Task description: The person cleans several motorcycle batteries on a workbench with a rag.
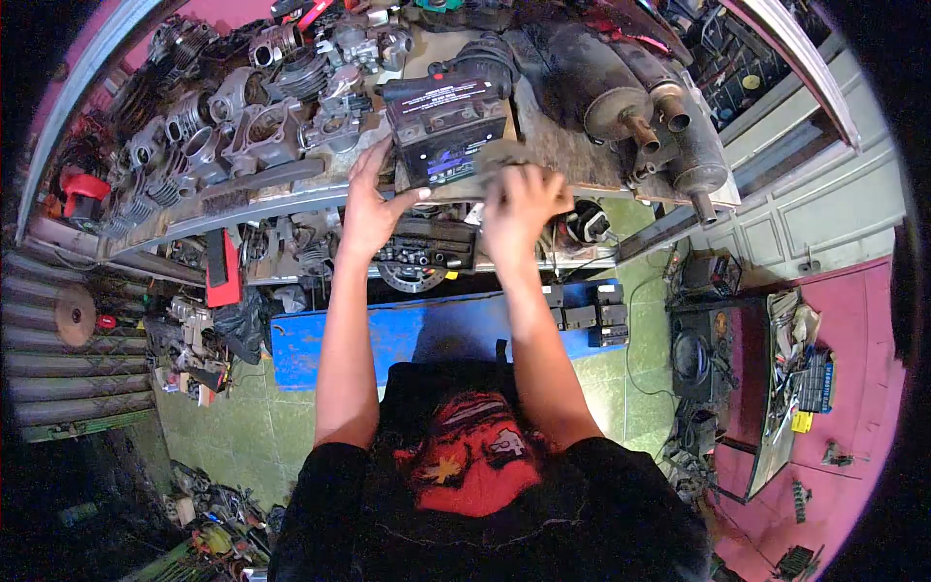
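A black battery (448, 136) with a dark label on top and purple and green print on its front stands at the front edge of the wooden workbench (553, 165). My left hand (370, 199) is at the battery's left front corner, thumb stretched along its lower front edge and fingers spread against its side. To the right of the battery, my right hand (524, 199) has its fingers curled round a greyish-brown rag or similar soft thing (499, 160), blurred by motion.
Metal engine parts (262, 131) crowd the bench's left side. Exhaust mufflers (621, 102) lie at its right. A brush (228, 199) rests by the left front edge. Below are a blue bench (339, 339) with several small black batteries (606, 315) and a shelf of parts (417, 254).
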Tool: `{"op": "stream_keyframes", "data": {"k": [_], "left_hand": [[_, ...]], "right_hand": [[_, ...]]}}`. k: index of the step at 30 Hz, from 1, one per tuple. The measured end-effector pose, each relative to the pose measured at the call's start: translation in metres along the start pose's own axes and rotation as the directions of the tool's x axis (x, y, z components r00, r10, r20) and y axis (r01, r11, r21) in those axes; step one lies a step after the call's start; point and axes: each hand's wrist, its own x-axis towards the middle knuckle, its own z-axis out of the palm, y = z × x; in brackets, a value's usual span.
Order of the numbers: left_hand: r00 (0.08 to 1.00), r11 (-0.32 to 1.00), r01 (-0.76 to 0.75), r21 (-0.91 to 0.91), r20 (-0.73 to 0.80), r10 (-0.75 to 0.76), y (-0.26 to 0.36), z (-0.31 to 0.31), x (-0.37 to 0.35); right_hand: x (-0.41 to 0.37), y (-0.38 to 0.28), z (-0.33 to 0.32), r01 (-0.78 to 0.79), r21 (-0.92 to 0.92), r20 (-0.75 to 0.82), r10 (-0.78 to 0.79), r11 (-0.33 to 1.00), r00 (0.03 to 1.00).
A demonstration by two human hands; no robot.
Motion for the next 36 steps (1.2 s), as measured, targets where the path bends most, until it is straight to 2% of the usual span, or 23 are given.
{"op": "stream_keyframes", "data": {"k": [2, 5, 10, 12, 14, 16, 19, 22, 24, 26, 29, 30, 32, 34, 36], "left_hand": [[1.000, 0.999, -0.005, 0.036, -0.013, 0.006, 0.005, 0.000, -0.002], [0.999, 0.994, -0.026, 0.102, -0.037, 0.030, 0.005, 0.001, -0.005], [0.993, 0.985, -0.051, 0.164, -0.099, 0.068, 0.005, 0.010, -0.011], [0.984, 0.985, -0.042, 0.165, -0.165, 0.069, 0.009, 0.015, -0.014], [0.975, 0.972, -0.047, 0.229, -0.202, 0.095, 0.020, 0.023, -0.020], [0.962, 0.939, -0.009, 0.345, -0.254, 0.102, 0.027, 0.033, -0.022], [0.944, 0.912, 0.085, 0.401, -0.324, 0.055, 0.043, 0.052, -0.033], [0.921, 0.887, 0.128, 0.443, -0.385, 0.060, 0.058, 0.075, -0.034], [0.922, 0.853, 0.092, 0.513, -0.368, 0.122, 0.064, 0.084, -0.034], [0.927, 0.847, 0.135, 0.513, -0.367, 0.075, 0.073, 0.089, -0.031], [0.926, 0.828, 0.119, 0.548, -0.363, 0.107, 0.068, 0.092, -0.030], [0.927, 0.830, 0.114, 0.546, -0.359, 0.109, 0.069, 0.088, -0.030], [0.949, 0.865, 0.000, 0.501, -0.273, 0.158, 0.073, 0.069, -0.031], [0.963, 0.895, 0.038, 0.445, -0.254, 0.085, 0.074, 0.050, -0.027], [0.923, 0.976, 0.019, 0.217, -0.379, 0.066, 0.067, 0.036, -0.010]], "right_hand": [[0.009, 0.017, -0.008, -0.161, 0.035, -0.016, 0.162, 0.986, 0.987], [0.021, 0.031, -0.021, -0.200, 0.092, -0.123, 0.211, 0.975, 0.970], [0.024, 0.023, -0.035, -0.191, 0.069, -0.123, 0.199, 0.979, 0.972], [0.021, 0.010, -0.035, -0.082, 0.124, -0.069, 0.091, 0.989, 0.993], [0.018, -0.010, -0.039, -0.057, 0.156, 0.026, 0.054, 0.986, 0.998], [0.013, -0.022, -0.031, 0.003, 0.219, -0.032, 0.004, 0.976, 0.999], [0.015, -0.038, -0.035, 0.037, 0.216, -0.065, -0.023, 0.976, 0.998], [0.012, -0.033, -0.027, -0.016, 0.248, -0.109, 0.045, 0.969, 0.993], [0.014, -0.026, -0.028, -0.023, 0.193, -0.114, 0.046, 0.981, 0.992], [0.011, -0.015, -0.025, -0.094, 0.232, -0.077, 0.115, 0.968, 0.990], [0.015, -0.021, -0.037, -0.072, 0.226, -0.128, 0.102, 0.972, 0.986], [0.016, -0.024, -0.041, -0.050, 0.219, -0.150, 0.084, 0.974, 0.985], [0.011, -0.026, -0.043, -0.018, 0.240, -0.151, 0.056, 0.971, 0.987], [0.010, -0.028, -0.041, -0.018, 0.219, -0.141, 0.050, 0.975, 0.989], [0.012, -0.029, -0.034, -0.013, 0.227, -0.164, 0.051, 0.974, 0.985]]}}
